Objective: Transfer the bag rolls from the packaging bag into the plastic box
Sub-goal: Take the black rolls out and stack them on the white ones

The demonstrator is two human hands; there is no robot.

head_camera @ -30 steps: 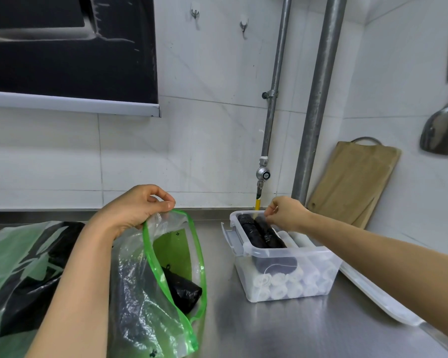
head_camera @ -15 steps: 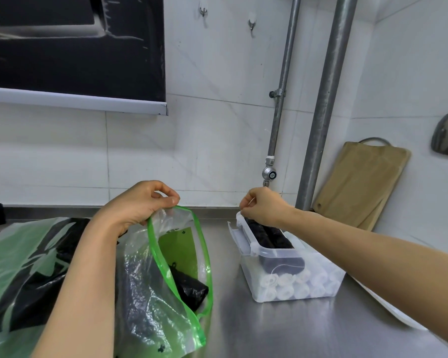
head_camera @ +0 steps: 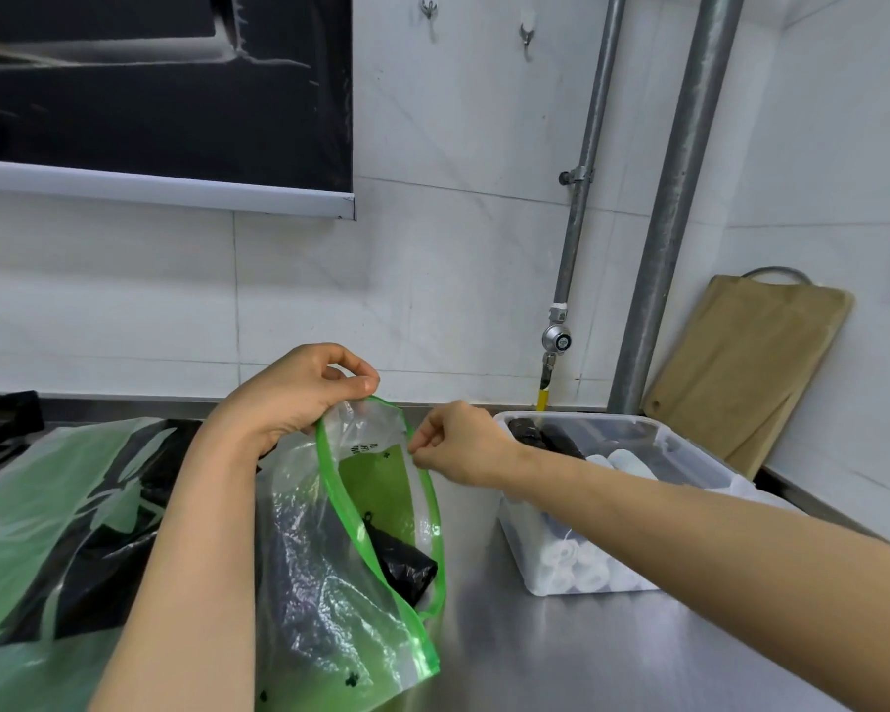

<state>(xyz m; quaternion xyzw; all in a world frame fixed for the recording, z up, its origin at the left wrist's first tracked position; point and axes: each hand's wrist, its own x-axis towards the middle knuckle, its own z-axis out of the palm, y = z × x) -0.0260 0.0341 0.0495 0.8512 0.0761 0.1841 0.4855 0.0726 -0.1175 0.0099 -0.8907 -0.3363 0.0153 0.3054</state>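
Packaging bag (head_camera: 330, 583), clear with green rim, stands open left of the plastic box (head_camera: 689, 454), one black bag roll (head_camera: 404, 560) inside. Left hand (head_camera: 299, 398) pinches its far rim; right hand (head_camera: 463, 444), fingers curled, meets the right rim, grip indeterminable.

Bright, cool, even light falls from above and washes out the white wall tiles (head_camera: 458, 280). The steel counter (head_camera: 638, 655) shows a soft sheen toward its near right corner. Small highlights glint on the crinkled packaging bag (head_camera: 325, 598). Shadows are faint, the softest beside the plastic box (head_camera: 689, 449). Streaky reflections cross the dark panel (head_camera: 150, 84). The pipes (head_camera: 674, 223) bow with wide-angle distortion, and detail softens at the frame edges.
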